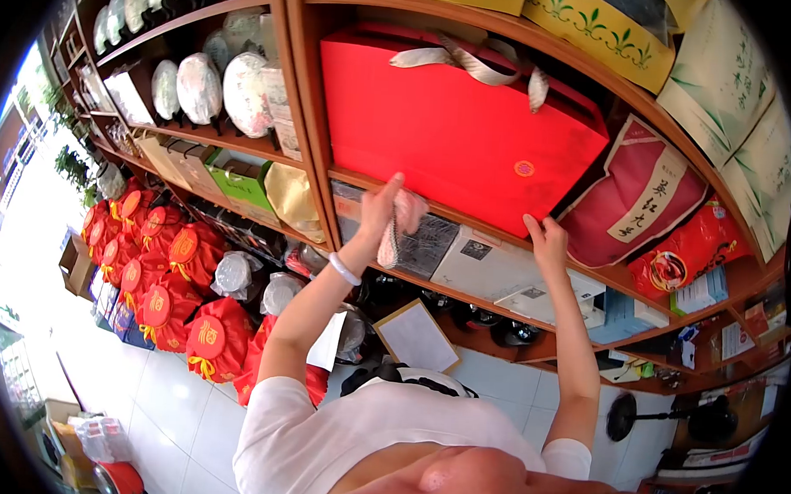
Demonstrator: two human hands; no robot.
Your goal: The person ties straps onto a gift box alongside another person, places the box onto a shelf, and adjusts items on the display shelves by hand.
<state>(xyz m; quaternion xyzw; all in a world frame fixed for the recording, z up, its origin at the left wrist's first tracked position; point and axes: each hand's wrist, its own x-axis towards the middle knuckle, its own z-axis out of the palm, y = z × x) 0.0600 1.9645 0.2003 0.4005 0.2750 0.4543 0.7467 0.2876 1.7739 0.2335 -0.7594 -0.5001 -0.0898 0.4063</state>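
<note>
A large red paper gift bag [445, 130] with pale ribbon handles stands on the wooden shelf in front of me. My left hand [379, 213], with a pale bracelet on the wrist, is closed around a pink cloth [404, 223]. Its index finger reaches up to the bag's lower edge. At the bag's lower right corner, my right hand [550, 243] grips with thumb and fingertips; the far side of that grip is hidden. Right of the bag lies a dark red pouch [636, 191] with a cream label.
Below the bag, white boxes [474, 264] fill a lower shelf. Red cloth-covered jars [168, 299] crowd the floor at left. Wrapped round discs [199, 88] stand on the left shelves. A framed board [418, 334] leans beneath the shelving, and a black fan [622, 416] stands at right.
</note>
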